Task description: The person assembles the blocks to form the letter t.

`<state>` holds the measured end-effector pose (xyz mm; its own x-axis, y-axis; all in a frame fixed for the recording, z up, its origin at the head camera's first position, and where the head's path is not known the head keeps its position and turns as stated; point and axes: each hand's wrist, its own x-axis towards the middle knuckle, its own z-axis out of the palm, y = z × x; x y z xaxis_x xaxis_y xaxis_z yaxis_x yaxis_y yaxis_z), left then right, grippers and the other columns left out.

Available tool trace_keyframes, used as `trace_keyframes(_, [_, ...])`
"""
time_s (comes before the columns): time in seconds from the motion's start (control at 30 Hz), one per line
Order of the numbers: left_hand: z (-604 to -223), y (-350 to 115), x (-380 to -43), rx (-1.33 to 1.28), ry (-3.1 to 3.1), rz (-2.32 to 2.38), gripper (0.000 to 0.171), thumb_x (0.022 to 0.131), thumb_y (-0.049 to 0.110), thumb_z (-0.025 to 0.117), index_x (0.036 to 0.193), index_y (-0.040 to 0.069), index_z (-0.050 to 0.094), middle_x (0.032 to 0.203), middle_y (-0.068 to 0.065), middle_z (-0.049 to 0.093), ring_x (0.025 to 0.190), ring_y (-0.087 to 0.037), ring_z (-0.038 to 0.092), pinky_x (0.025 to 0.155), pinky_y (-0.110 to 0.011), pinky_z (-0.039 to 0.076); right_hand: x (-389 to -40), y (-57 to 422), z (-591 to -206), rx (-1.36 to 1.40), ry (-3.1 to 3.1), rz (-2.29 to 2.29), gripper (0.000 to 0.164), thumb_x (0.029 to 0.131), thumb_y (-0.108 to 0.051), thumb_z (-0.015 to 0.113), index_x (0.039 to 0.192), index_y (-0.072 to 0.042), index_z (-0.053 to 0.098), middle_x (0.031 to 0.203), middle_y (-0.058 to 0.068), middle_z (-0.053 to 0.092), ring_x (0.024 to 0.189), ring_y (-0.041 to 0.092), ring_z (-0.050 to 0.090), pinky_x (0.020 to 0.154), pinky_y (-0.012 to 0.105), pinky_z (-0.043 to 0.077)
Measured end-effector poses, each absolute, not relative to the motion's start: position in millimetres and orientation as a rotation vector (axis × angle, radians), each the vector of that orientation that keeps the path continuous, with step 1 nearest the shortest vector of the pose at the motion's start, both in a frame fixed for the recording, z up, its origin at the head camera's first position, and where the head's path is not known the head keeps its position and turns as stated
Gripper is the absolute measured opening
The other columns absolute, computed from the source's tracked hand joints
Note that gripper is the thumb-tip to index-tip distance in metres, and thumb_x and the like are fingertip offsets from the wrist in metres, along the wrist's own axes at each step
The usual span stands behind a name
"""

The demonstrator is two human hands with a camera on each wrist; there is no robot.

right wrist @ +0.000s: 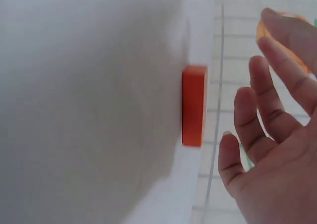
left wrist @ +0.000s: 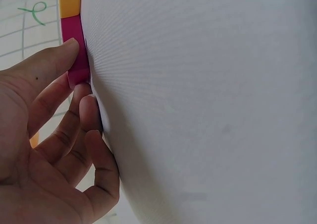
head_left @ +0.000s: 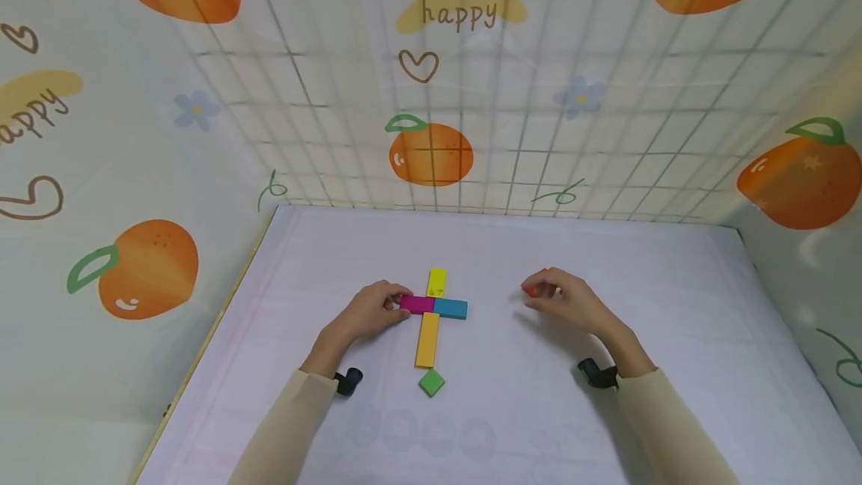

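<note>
My left hand point(head_left: 369, 309) pinches the outer end of a magenta block point(head_left: 417, 304), thumb on one side and fingertips at its end, as the left wrist view shows. That block lies end to end with a blue block point(head_left: 451, 309). A yellow block point(head_left: 436, 283) stands behind the pair, and a longer orange-yellow block point(head_left: 427, 340) runs toward me in front. Below its near end is a green diamond-shaped block point(head_left: 432, 382). Over to the right, my right hand point(head_left: 569, 302) hovers with relaxed fingers by an orange-red block point(right wrist: 194, 106), apart from it in the right wrist view.
A white cloth-covered table point(head_left: 673, 305) spreads under the blocks, its left edge point(head_left: 218, 320) running toward me. Behind it hangs a patterned curtain point(head_left: 337, 133) with printed oranges over a wire grid. Dark straps with small devices point(head_left: 598, 374) sit at both wrists.
</note>
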<state>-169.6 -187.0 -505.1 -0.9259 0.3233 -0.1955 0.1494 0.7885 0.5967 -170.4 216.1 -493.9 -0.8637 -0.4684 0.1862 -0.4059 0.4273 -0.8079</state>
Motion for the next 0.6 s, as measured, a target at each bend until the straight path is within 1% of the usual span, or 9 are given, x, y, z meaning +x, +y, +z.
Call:
trace_keyframes(0.13, [-505.2,-187.6,-169.4,0.371,2.69,0.867,0.035,0.09,0.025,0.078,0.124,0.021,0.07,0.095,0.005,0.059,0.084,-0.017,0.053,0.071,-0.03,0.047,-178.6,225.2,-492.3,-0.654,2.642,-1.372,0.027,0.088,-0.021,0.079,0.113,-0.013,0.072,0.097,0.002,0.064,0.087,0.021,0.054,0.073,0.031,0.045])
trace_keyframes(0.2, [-505.0,-187.8,-169.5,0.382,2.692,0.866,0.035,0.09,0.024,0.078,0.124,0.021,0.07,0.095,0.005,0.059,0.083,-0.017,0.053,0.07,-0.031,0.047,-183.2,229.4,-491.7,-0.61,2.655,-1.33,0.027,0.089,-0.021,0.079,0.114,-0.014,0.072,0.096,0.002,0.061,0.089,0.021,0.053,0.075,0.034,0.045])
trace_keyframes(0.33, [-504.6,-187.9,-169.4,0.393,2.693,0.868,0.035,0.089,0.023,0.078,0.124,0.019,0.07,0.094,0.004,0.059,0.082,-0.017,0.052,0.069,-0.031,0.046,-192.9,238.0,-492.0,-0.598,2.662,-1.28,0.027,0.089,-0.019,0.078,0.116,-0.013,0.072,0.1,0.008,0.06,0.091,0.025,0.052,0.077,0.039,0.044])
trace_keyframes(0.5, [-503.8,-187.3,-168.5,0.389,2.691,0.88,0.035,0.089,0.022,0.078,0.124,0.019,0.07,0.094,0.003,0.059,0.082,-0.017,0.052,0.069,-0.031,0.046,-203.9,246.7,-494.5,-0.576,2.648,-1.265,0.029,0.089,-0.018,0.078,0.116,-0.011,0.072,0.105,0.014,0.059,0.091,0.027,0.05,0.075,0.04,0.042])
trace_keyframes(0.6, [-502.7,-186.7,-167.8,0.385,2.692,0.882,0.036,0.089,0.022,0.078,0.124,0.019,0.07,0.094,0.004,0.059,0.082,-0.017,0.052,0.07,-0.031,0.047,-208.3,249.0,-496.1,-0.572,2.622,-1.274,0.03,0.089,-0.016,0.078,0.117,-0.008,0.071,0.109,0.016,0.059,0.092,0.027,0.049,0.075,0.04,0.04])
